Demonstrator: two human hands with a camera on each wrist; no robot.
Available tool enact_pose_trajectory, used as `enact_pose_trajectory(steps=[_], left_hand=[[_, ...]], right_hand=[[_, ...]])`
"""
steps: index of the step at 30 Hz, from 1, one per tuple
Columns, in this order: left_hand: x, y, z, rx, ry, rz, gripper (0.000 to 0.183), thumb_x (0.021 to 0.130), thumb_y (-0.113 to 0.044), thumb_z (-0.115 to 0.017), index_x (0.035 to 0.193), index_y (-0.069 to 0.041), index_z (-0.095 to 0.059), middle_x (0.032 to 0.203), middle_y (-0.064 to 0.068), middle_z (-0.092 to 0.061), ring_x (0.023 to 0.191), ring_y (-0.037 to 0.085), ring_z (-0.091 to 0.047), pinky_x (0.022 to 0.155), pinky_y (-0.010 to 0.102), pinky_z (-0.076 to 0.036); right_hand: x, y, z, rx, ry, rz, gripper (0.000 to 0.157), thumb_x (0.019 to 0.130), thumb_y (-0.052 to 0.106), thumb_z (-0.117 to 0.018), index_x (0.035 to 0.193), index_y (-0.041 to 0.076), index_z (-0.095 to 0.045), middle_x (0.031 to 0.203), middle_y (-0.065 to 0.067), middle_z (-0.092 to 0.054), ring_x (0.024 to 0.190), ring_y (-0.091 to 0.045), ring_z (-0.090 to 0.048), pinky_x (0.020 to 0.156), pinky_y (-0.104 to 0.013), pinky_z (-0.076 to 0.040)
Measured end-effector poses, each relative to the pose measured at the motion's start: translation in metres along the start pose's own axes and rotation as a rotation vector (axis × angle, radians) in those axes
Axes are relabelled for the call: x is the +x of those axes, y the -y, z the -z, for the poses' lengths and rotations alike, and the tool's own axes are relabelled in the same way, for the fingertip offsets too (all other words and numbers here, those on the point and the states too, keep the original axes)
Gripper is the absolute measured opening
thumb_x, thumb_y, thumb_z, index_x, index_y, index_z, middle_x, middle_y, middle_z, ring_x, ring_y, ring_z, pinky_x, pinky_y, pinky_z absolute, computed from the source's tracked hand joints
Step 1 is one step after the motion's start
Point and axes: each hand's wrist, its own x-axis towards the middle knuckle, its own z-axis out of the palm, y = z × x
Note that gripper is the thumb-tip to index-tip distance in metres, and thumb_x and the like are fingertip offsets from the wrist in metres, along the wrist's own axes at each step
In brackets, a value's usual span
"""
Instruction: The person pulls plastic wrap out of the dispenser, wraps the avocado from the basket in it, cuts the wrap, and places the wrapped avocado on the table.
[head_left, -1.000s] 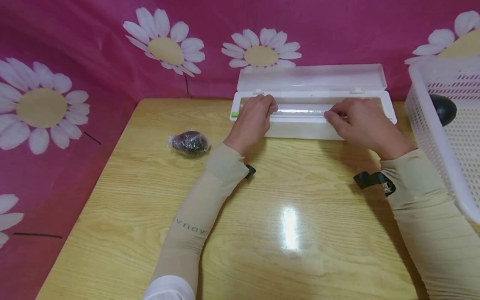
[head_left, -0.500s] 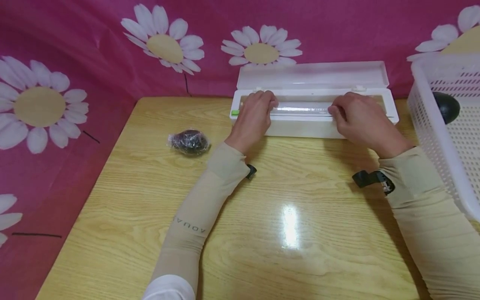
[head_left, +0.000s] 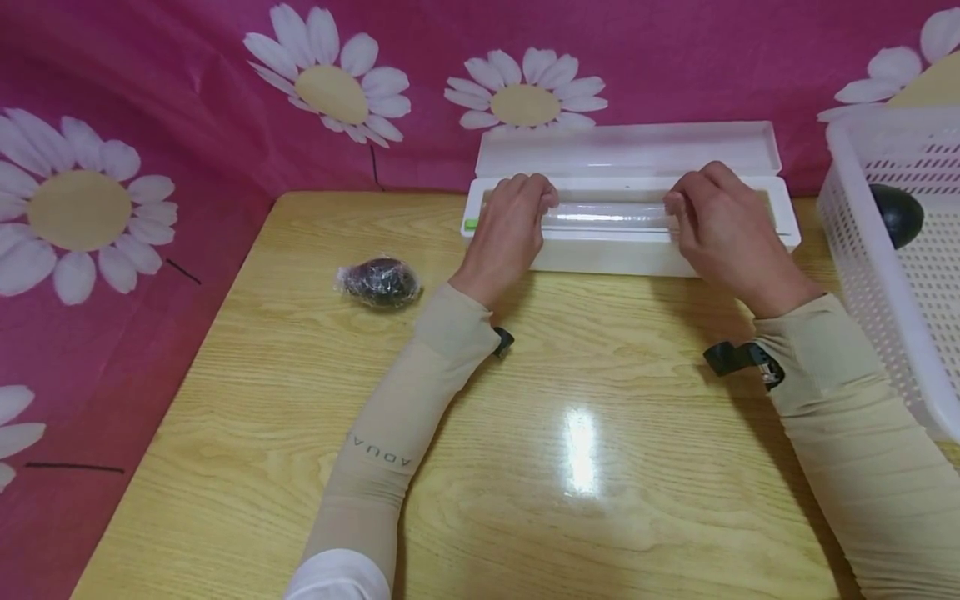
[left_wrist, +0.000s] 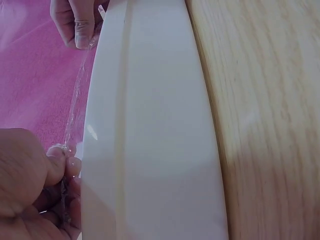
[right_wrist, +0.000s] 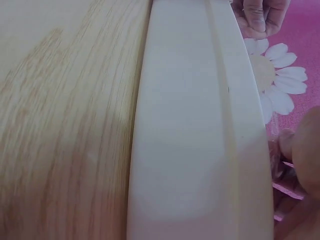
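A white cling film dispenser box (head_left: 615, 257) stands at the back of the table with its lid (head_left: 626, 150) raised. Inside lies a shiny roll of cling film (head_left: 600, 217). My left hand (head_left: 508, 233) is over the box's left part, pinching the film's edge between thumb and fingers. Over the right part, my right hand (head_left: 731, 233) pinches the same edge. In the left wrist view a thin strip of clear film (left_wrist: 76, 105) stretches between both hands above the box rim. To the left sits a dark, rounded thing wrapped in film (head_left: 381, 283).
At the right edge stands a white perforated plastic basket (head_left: 873, 250) holding a dark oval thing (head_left: 897, 215). A green slider (head_left: 471, 224) sits on the box's left end. Behind the wooden table (head_left: 525, 467) hangs a pink flowered cloth (head_left: 652, 50).
My right hand has risen slightly and shifted a little right along the box, pinching the film's edge. The left hand stays nearly in place. The wrapped thing has not moved.
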Motion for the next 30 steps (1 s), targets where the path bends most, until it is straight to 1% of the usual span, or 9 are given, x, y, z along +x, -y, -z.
enact_pose_trajectory(steps=[2, 7, 12, 17, 21, 23, 24, 27, 30], left_hand=[[0.000, 0.000, 0.001, -0.008, -0.004, -0.004, 0.022, 0.110, -0.015, -0.047, 0.115, -0.004, -0.066, 0.112, 0.010, -0.071, 0.106, 0.028, -0.063, 0.097, 0.036, -0.049], [-0.001, -0.002, 0.004, -0.027, -0.010, -0.009, 0.023, 0.110, -0.016, -0.046, 0.115, -0.004, -0.066, 0.112, 0.010, -0.070, 0.106, 0.028, -0.061, 0.096, 0.036, -0.049], [-0.002, -0.004, 0.012, -0.036, -0.004, -0.042, 0.024, 0.110, -0.015, -0.045, 0.116, -0.003, -0.064, 0.112, 0.011, -0.069, 0.106, 0.027, -0.060, 0.099, 0.034, -0.049], [-0.004, -0.005, 0.017, -0.045, 0.002, -0.062, 0.023, 0.110, -0.014, -0.045, 0.116, -0.001, -0.064, 0.113, 0.012, -0.069, 0.107, 0.027, -0.060, 0.100, 0.033, -0.049], [-0.005, -0.005, 0.020, -0.048, 0.009, -0.080, 0.023, 0.110, -0.014, -0.046, 0.115, -0.001, -0.064, 0.111, 0.012, -0.069, 0.106, 0.028, -0.061, 0.099, 0.034, -0.050], [-0.005, -0.005, 0.022, -0.048, 0.025, -0.089, 0.022, 0.110, -0.012, -0.046, 0.114, -0.001, -0.064, 0.110, 0.012, -0.069, 0.106, 0.027, -0.061, 0.098, 0.034, -0.050], [-0.006, -0.005, 0.023, -0.045, 0.034, -0.094, 0.021, 0.110, -0.012, -0.046, 0.113, -0.001, -0.064, 0.109, 0.012, -0.069, 0.106, 0.027, -0.062, 0.097, 0.035, -0.050], [-0.006, -0.004, 0.026, -0.044, 0.076, -0.097, 0.021, 0.110, -0.011, -0.046, 0.113, -0.002, -0.064, 0.109, 0.011, -0.068, 0.106, 0.026, -0.061, 0.097, 0.035, -0.050], [-0.007, -0.004, 0.029, -0.047, 0.112, -0.099, 0.021, 0.110, -0.015, -0.047, 0.114, -0.003, -0.064, 0.110, 0.010, -0.068, 0.106, 0.025, -0.060, 0.097, 0.035, -0.049]], right_hand=[[0.000, 0.000, 0.000, 0.004, -0.019, 0.003, 0.024, 0.105, 0.008, -0.050, 0.099, -0.011, -0.063, 0.096, -0.028, -0.061, 0.092, -0.042, -0.057, 0.079, -0.058, -0.048], [-0.001, 0.002, 0.001, 0.019, -0.032, -0.024, 0.026, 0.107, 0.011, -0.048, 0.101, -0.010, -0.062, 0.095, -0.029, -0.062, 0.090, -0.043, -0.058, 0.080, -0.058, -0.048], [0.000, 0.003, 0.004, 0.039, -0.032, -0.049, 0.028, 0.109, 0.012, -0.045, 0.101, -0.009, -0.061, 0.093, -0.027, -0.062, 0.088, -0.042, -0.058, 0.080, -0.056, -0.046], [0.000, 0.003, 0.005, 0.059, -0.043, -0.044, 0.025, 0.108, 0.009, -0.044, 0.101, -0.008, -0.061, 0.093, -0.025, -0.062, 0.086, -0.039, -0.057, 0.079, -0.052, -0.043], [0.001, 0.005, 0.007, 0.066, -0.029, -0.042, 0.027, 0.109, 0.011, -0.044, 0.100, -0.008, -0.060, 0.093, -0.025, -0.062, 0.086, -0.039, -0.058, 0.080, -0.053, -0.043], [0.001, 0.006, 0.008, 0.071, -0.011, -0.048, 0.029, 0.110, 0.014, -0.043, 0.099, -0.007, -0.060, 0.093, -0.025, -0.062, 0.085, -0.039, -0.058, 0.080, -0.053, -0.043], [0.001, 0.006, 0.009, 0.076, 0.004, -0.055, 0.030, 0.110, 0.016, -0.043, 0.099, -0.006, -0.060, 0.093, -0.024, -0.062, 0.085, -0.038, -0.057, 0.080, -0.052, -0.043], [-0.001, 0.006, 0.013, 0.102, 0.056, -0.077, 0.033, 0.109, 0.025, -0.047, 0.097, -0.002, -0.061, 0.087, -0.019, -0.057, 0.081, -0.030, -0.051, 0.075, -0.039, -0.039], [-0.003, 0.004, 0.018, 0.105, 0.123, -0.091, 0.029, 0.103, 0.032, -0.061, 0.098, 0.003, -0.064, 0.086, -0.012, -0.053, 0.079, -0.020, -0.044, 0.071, -0.029, -0.031]])
